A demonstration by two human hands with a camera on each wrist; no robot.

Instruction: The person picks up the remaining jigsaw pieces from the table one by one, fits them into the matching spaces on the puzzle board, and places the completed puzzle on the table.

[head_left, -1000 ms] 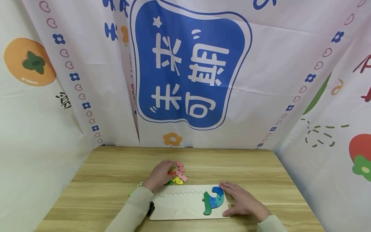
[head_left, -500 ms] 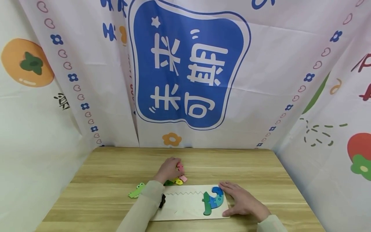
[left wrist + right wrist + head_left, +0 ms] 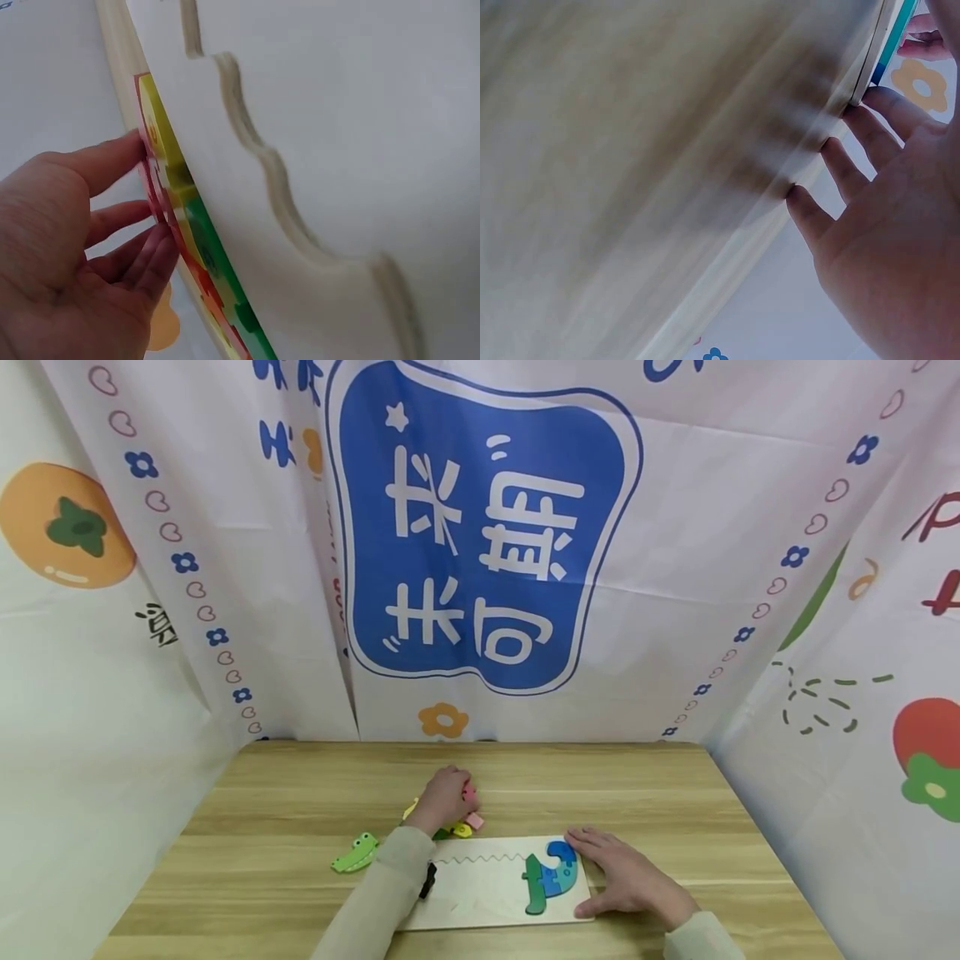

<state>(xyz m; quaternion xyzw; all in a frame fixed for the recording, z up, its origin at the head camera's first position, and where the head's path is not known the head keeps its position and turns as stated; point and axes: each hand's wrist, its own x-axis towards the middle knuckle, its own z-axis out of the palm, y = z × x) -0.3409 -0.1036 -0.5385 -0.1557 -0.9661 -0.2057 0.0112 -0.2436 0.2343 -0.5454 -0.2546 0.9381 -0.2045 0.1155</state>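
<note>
The board (image 3: 487,893) should be steadied by the spread right hand (image 3: 628,877) while the darker pink piece (image 3: 470,792) at the left hand (image 3: 442,800), grip unclear, is pinched edgewise.

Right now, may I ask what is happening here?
A person works on a puzzle. The left hand touches a small pink piece; any firm grip is unclear. The right hand touches the right edge of a pale rectangular wooden-looking board, where blue and green pieces lie joined. A light-green crocodile-head piece lies left of the board.
</note>
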